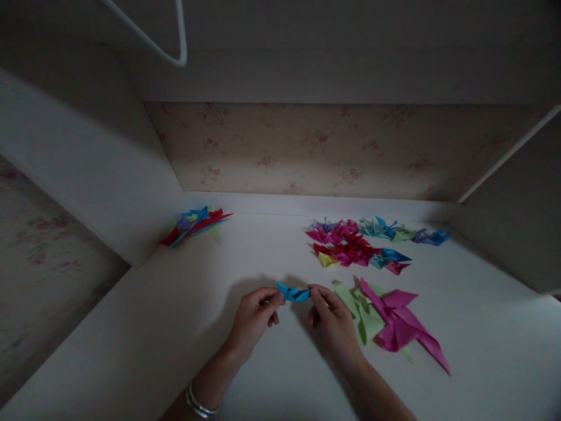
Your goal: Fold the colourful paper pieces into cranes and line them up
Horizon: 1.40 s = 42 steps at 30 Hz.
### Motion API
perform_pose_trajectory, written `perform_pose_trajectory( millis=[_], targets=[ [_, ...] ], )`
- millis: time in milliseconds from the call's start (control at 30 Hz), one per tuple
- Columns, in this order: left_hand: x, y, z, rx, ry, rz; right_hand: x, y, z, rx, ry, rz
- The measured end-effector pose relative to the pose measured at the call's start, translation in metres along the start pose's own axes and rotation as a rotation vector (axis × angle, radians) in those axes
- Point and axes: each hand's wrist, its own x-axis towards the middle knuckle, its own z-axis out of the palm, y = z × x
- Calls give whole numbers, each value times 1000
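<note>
A small folded blue origami piece (294,293) is stretched between my two hands over the white desk. My left hand (258,313) pinches its left end between thumb and fingers. At its right end, the thumb and forefinger of my right hand (333,321) close on the tip. The piece has pointed ends and a raised fold in the middle; its exact shape is too small to tell. Just right of my right hand lie a large magenta folded paper piece (401,321) and light green folded paper (366,316), partly under the magenta one.
Several small origami pieces in red (350,242), pink, blue and yellow cluster at the back right. A pile of colourful folded papers (197,222) rests in the back left corner. Side panels and a floral-papered wall (307,152) enclose the desk. A white cable (179,35) hangs above.
</note>
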Motion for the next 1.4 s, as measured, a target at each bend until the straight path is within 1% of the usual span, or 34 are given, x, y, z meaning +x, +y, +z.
perform_pose_trajectory(
  millis=[167, 400, 467, 533, 600, 700, 833, 900, 967, 1067, 1167, 1267, 1400],
  targets=[
    [2, -1, 0, 24, -6, 12, 0, 4, 0, 33, -25, -18],
    [1, -2, 2, 79, -1, 52, 1, 1, -2, 2, -59, -42],
    [0, -2, 3, 111, 2, 77, 1, -3, -7, 9, -71, -51],
    [-2, -3, 4, 130, -10, 89, 1, -11, -17, 2, -82, -71],
    [-2, -5, 5, 135, -26, 89, 2, -24, -33, -31, -72, -96],
    [-3, -9, 6, 139, -50, 81, 9, -50, -69, -119, 4, -121],
    [-1, -14, 6, 151, -91, 57, 25, -85, -130, -237, 102, -143],
    [0, -15, 6, 165, -104, 49, 35, -99, -161, -255, 148, -126],
    [1, -16, 6, 172, -110, 45, 46, -108, -190, -232, 241, -101],
    [1, -16, 6, 167, -102, 36, 60, -112, -228, -169, 350, -85],
    [1, -15, 6, 161, -98, 19, 70, -106, -256, -143, 399, -72],
    [3, -14, 6, 159, -99, 13, 78, -96, -276, -165, 431, -63],
    [4, -14, 5, 155, -91, 5, 86, -86, -289, -238, 471, -79]
  ],
)
